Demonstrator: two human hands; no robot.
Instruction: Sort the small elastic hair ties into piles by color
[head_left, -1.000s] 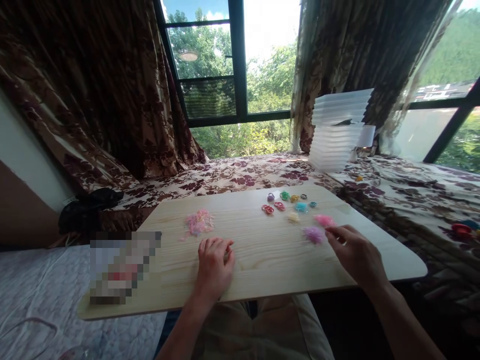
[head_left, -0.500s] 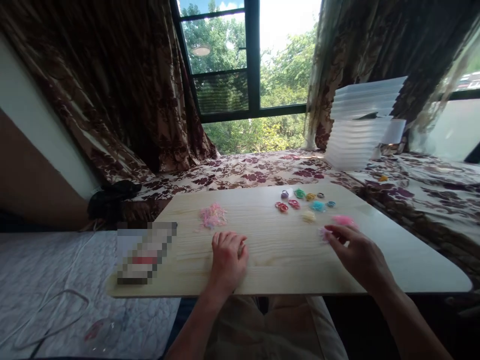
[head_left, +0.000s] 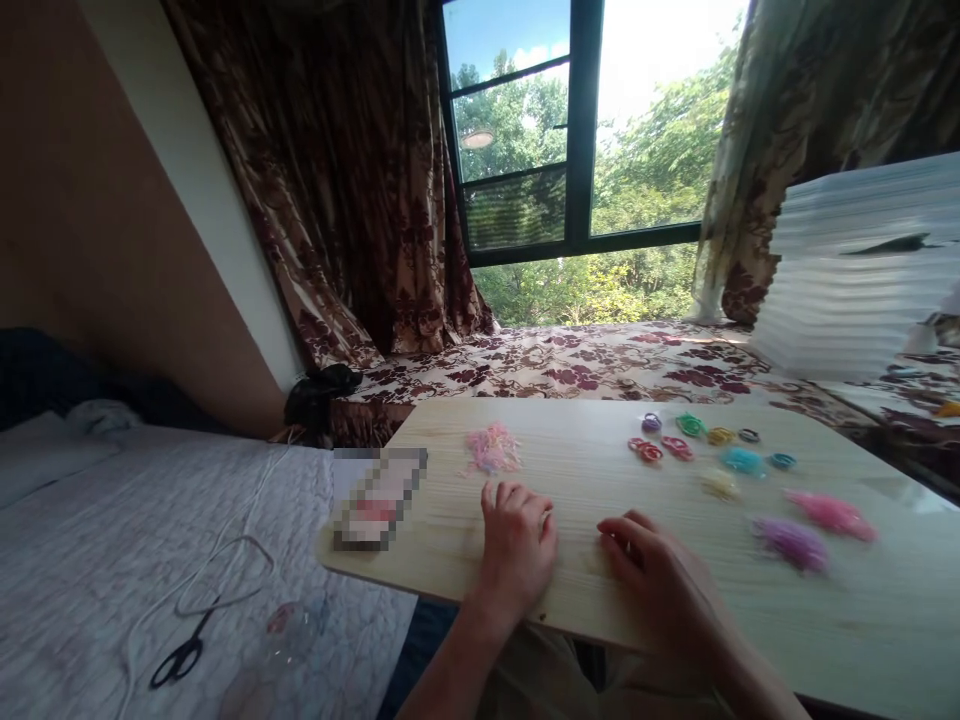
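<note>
My left hand [head_left: 519,530] rests on the pale wooden table with its fingers curled, just below a loose pile of pale pink small bands [head_left: 493,449]. My right hand [head_left: 651,562] is over the table to its right, thumb and forefinger drawn together. Anything held in either hand is hidden or too small to make out. To the right of my right hand lie a purple heap of bands [head_left: 792,543] and a pink heap [head_left: 832,515]. Beyond them are a cream heap [head_left: 721,486] and a light blue heap [head_left: 742,460].
Small coloured ring bundles, among them a green one [head_left: 691,425] and a red one [head_left: 645,450], lie at the table's back right. A blurred-out flat object [head_left: 381,500] is at the left edge. Scissors [head_left: 178,662] and a white cable [head_left: 225,550] lie on the bed.
My right hand has come away from the purple heap and moved left, closer to my left hand. My left hand stays below the pale pink pile. The view has turned left.
</note>
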